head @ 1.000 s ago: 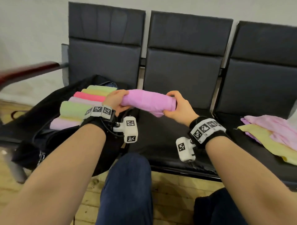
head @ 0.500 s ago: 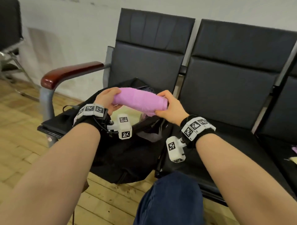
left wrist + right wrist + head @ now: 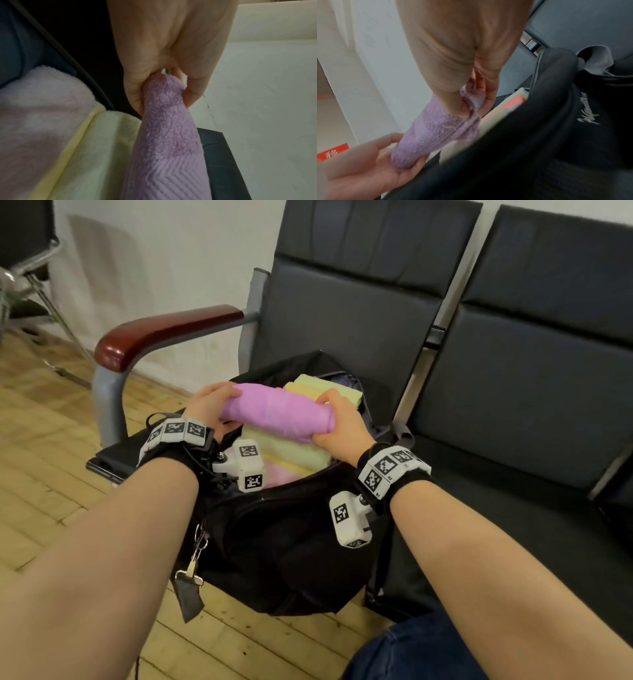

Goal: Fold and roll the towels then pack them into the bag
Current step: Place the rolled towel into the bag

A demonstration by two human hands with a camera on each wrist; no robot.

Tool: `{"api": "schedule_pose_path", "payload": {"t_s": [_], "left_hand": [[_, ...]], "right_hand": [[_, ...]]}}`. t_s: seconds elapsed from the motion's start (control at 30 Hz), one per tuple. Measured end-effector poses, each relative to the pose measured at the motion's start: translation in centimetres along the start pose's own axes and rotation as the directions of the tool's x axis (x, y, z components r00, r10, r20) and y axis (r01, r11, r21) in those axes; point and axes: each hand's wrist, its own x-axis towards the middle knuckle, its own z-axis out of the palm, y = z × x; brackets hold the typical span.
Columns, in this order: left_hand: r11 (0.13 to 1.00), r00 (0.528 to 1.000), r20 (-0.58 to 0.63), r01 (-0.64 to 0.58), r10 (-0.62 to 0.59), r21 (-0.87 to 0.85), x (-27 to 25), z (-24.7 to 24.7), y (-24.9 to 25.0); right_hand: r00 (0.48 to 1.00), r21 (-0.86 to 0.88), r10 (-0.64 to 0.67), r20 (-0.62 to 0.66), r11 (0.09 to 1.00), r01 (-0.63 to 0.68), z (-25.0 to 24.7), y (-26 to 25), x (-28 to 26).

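Head view: I had the left hand point(image 3: 209, 405) and right hand point(image 3: 337, 422), fingers clamped on the purple roll point(image 3: 277, 412), over the open bag point(image 3: 291, 535); several rolled towels point(image 3: 291, 453) packed already, this one unplaced.

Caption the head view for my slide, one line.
Left hand and right hand hold a rolled purple terry towel over an open black fabric bag of rolled towels.

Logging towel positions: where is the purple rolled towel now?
In the head view, the purple rolled towel is centre frame, held at its ends by both hands over the open black bag.
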Motion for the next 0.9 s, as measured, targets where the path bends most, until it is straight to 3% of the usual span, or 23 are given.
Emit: {"api": "schedule_pose_path", "payload": {"t_s": [0.13,0.2,0.3,0.47,0.53,0.6,0.7,0.77,0.83,0.9], "left_hand": [[0.920,0.950,-0.033,0.310,-0.311,0.238,5.5,-2.3,-3.3],[0.884,0.933,-0.026,0.350,-0.360,0.311,4.4,-2.1,-3.4],[0.866,0.944,-0.056,0.320,-0.324,0.385,3.3,-1.9,-2.9],[0.883,0.959,-0.058,0.279,-0.279,0.377,9.0,-2.8,-5.1],[0.889,0.969,-0.027,0.236,-0.246,0.393,8.2,-2.1,-4.9],[0.869,0.955,0.010,0.266,-0.297,0.416,6.8,-1.4,-4.5],[0.781,0.938,-0.062,0.320,-0.341,0.536,2.8,0.1,-2.9],[0.672,0.950,-0.092,0.279,-0.300,0.686,-0.5,1.4,-1.4],[0.547,0.983,-0.118,0.178,-0.142,0.818,-1.6,2.0,-0.7],[0.439,0.995,-0.096,0.083,0.007,0.895,-1.2,2.0,-0.6]], "right_hand": [[0.989,-0.111,0.044,0.140,0.993,-0.028,1.5,1.4,-1.4],[0.967,-0.213,0.064,0.246,0.977,-0.010,2.0,1.6,-2.2],[0.942,-0.303,0.084,0.326,0.953,0.020,2.6,1.5,-2.5],[0.933,-0.365,0.109,0.342,0.931,0.025,1.8,1.3,-2.4],[0.940,-0.396,0.127,0.318,0.918,0.010,1.4,1.1,-2.4],[0.938,-0.397,0.132,0.321,0.918,0.006,1.4,1.0,-2.6],[0.905,-0.383,0.160,0.394,0.924,0.004,1.7,0.9,-2.8],[0.893,-0.397,0.196,0.406,0.918,-0.022,1.2,0.7,-2.6],[0.922,-0.502,0.185,0.339,0.865,0.011,0.6,0.4,-2.3],[0.955,-0.559,0.092,0.283,0.825,0.086,0.4,0.3,-2.0]]}}
